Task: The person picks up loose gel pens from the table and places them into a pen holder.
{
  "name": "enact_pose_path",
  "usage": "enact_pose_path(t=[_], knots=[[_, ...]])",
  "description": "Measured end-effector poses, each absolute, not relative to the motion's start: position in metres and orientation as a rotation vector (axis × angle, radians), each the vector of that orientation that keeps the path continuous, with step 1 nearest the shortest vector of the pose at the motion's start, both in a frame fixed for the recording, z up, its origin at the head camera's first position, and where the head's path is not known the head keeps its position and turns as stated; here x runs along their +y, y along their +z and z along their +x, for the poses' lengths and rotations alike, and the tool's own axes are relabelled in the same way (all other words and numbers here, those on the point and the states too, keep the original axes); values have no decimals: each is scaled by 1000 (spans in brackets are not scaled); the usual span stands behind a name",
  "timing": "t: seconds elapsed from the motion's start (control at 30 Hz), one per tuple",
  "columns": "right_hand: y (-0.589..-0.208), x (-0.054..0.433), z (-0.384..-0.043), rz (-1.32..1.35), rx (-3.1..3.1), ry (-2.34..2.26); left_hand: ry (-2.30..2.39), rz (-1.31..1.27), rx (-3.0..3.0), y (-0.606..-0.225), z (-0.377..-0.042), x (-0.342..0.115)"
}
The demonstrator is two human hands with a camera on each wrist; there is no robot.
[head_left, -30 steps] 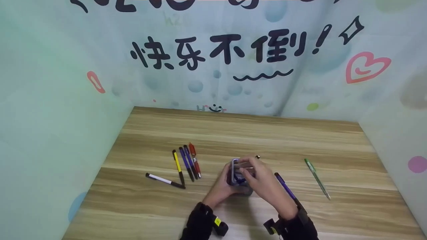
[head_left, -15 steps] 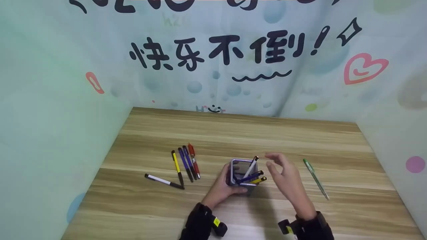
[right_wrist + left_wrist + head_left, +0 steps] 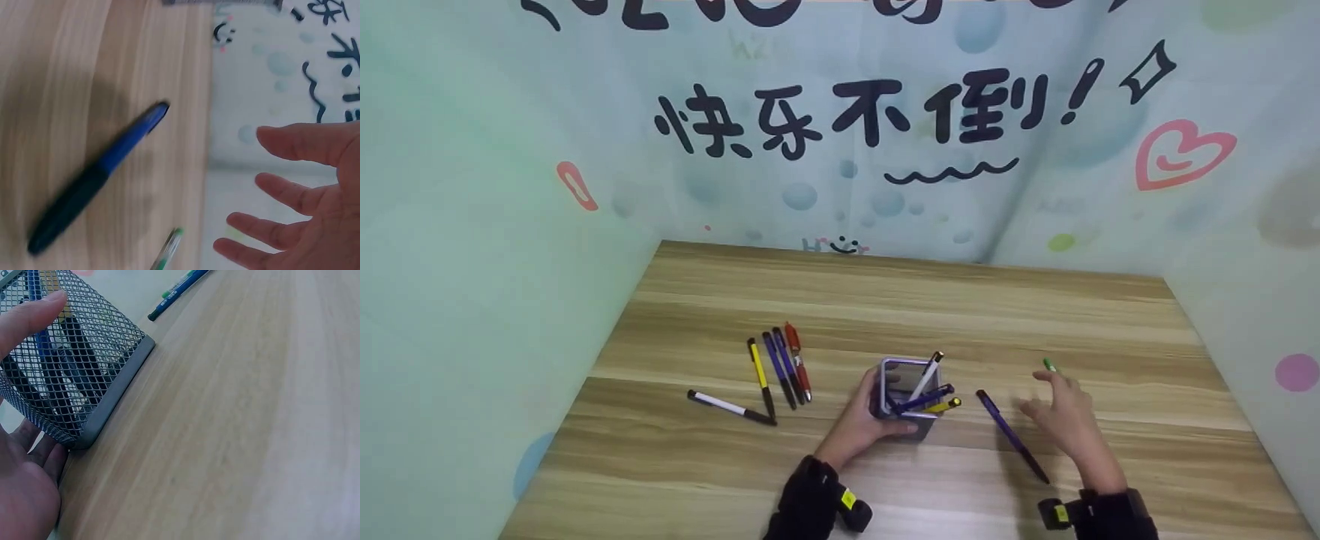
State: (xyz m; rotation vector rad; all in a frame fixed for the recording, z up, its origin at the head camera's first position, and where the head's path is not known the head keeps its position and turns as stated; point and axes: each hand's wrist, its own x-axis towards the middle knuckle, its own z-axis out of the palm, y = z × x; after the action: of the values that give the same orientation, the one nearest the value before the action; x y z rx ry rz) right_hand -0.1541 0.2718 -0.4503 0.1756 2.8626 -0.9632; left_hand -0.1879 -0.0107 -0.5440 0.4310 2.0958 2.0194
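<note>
My left hand [image 3: 864, 420] grips a dark mesh pen holder [image 3: 924, 430] from its left side, thumb across the near wall. In the left wrist view its grey base [image 3: 115, 399] stands on the wood with one edge tilted in the picture. Leaning inside are a white pen [image 3: 924, 381], a blue pen [image 3: 931, 397] and a yellow pen [image 3: 945, 406]. My right hand [image 3: 1069, 421] hovers with fingers spread and nothing between them. It covers most of a green pen [image 3: 1048, 365]. Between the hand and the holder lies a blue-and-black pen [image 3: 1009, 431].
To the left on the wooden table [image 3: 675, 480] lie a white pen [image 3: 724, 404], a yellow pen [image 3: 759, 373], two purple pens [image 3: 777, 367] and a red pen [image 3: 797, 358]. A printed cloth backdrop [image 3: 825, 202] rises behind the table, with pale walls at both sides.
My right hand has left the holder's mouth, where the white pen now leans, and moved right past the blue-and-black pen to over the green pen. The left hand keeps its grip.
</note>
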Motion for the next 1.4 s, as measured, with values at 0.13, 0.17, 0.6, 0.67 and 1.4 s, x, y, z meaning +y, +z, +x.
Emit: enact_pose_path(t=[0.13,0.17,0.6,0.67,1.4], knots=[[-463,292,-152,273,2868,-774,2029,448,2096,-544,-188,-10],[-467,297,-152,295,2862,-741,2030,453,2098,-544,-188,-10],[-489,319,-147,427,2915,-615,2023,425,2073,-542,-188,-11],[-490,320,-147,439,2933,-597,2018,419,2079,-541,-187,-11],[-493,317,-148,454,2952,-670,2026,427,2077,-543,-187,-11]])
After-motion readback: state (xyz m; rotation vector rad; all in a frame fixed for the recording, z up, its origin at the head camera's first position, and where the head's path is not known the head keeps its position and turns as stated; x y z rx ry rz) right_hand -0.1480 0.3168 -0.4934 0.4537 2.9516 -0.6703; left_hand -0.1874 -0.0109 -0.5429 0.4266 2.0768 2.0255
